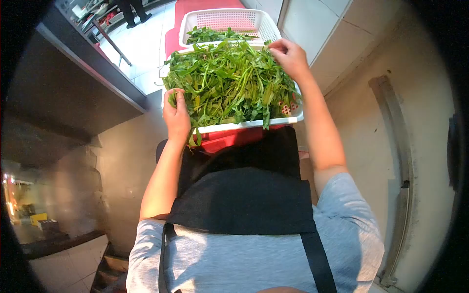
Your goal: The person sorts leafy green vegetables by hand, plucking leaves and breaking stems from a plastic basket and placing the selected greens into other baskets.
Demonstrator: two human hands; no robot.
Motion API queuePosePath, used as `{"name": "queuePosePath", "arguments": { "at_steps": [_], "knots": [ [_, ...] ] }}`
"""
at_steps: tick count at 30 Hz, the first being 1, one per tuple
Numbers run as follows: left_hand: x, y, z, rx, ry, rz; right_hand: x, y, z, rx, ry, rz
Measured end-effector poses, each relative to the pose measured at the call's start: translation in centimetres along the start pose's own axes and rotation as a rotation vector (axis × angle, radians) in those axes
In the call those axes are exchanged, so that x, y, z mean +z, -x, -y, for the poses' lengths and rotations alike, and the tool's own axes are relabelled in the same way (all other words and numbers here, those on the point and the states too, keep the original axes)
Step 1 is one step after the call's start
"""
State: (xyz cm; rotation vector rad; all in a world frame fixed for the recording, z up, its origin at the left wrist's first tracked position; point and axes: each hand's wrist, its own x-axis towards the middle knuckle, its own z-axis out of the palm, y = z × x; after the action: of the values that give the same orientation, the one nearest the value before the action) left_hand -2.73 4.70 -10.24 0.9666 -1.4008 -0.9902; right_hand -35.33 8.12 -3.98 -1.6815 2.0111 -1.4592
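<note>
A heap of leafy greens (229,83) with long green stems fills a white plastic basket (215,128) in front of me. My left hand (177,116) is closed at the basket's near left side, with a few leaves between thumb and fingers. At the far right corner of the heap, my right hand (291,58) is pinched together, fingertips at a leafy tip. Part of what each hand holds is hidden by the fingers and the heap.
Behind the heap stands a second white perforated basket (229,20) with fewer greens, on a red surface (188,6). A dark counter panel (58,68) rises on the left, a tiled wall (317,29) on the right. Another person's legs (132,10) show far off.
</note>
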Motion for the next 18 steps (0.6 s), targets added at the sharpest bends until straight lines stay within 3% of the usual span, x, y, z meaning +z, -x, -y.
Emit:
{"name": "queuePosePath", "arguments": {
  "at_steps": [3, 6, 10, 13, 17, 18],
  "knots": [
    [0.5, -0.1, -2.3, 0.153, -0.174, 0.102, 1.9, 0.1, 0.6, -0.017, 0.152, 0.136],
    [2.2, -0.7, -6.3, 0.28, -0.296, 0.233, 3.7, 0.0, 3.2, 0.097, 0.53, 0.379],
    [4.1, -1.6, -8.0, 0.322, -0.39, 0.254, 6.2, 0.8, 4.8, -0.279, 0.333, 0.249],
    [3.7, -2.3, -7.5, 0.251, -0.358, 0.24, 4.6, -0.8, 7.2, -0.263, -0.084, 0.327],
    [2.7, -2.4, -6.2, 0.214, -0.31, 0.253, 0.3, -3.4, 12.0, -0.09, -0.272, 0.292],
    [2.4, -2.1, -6.2, 0.218, -0.317, 0.264, 0.2, -3.8, 12.0, -0.143, -0.181, 0.277]
  ]
}}
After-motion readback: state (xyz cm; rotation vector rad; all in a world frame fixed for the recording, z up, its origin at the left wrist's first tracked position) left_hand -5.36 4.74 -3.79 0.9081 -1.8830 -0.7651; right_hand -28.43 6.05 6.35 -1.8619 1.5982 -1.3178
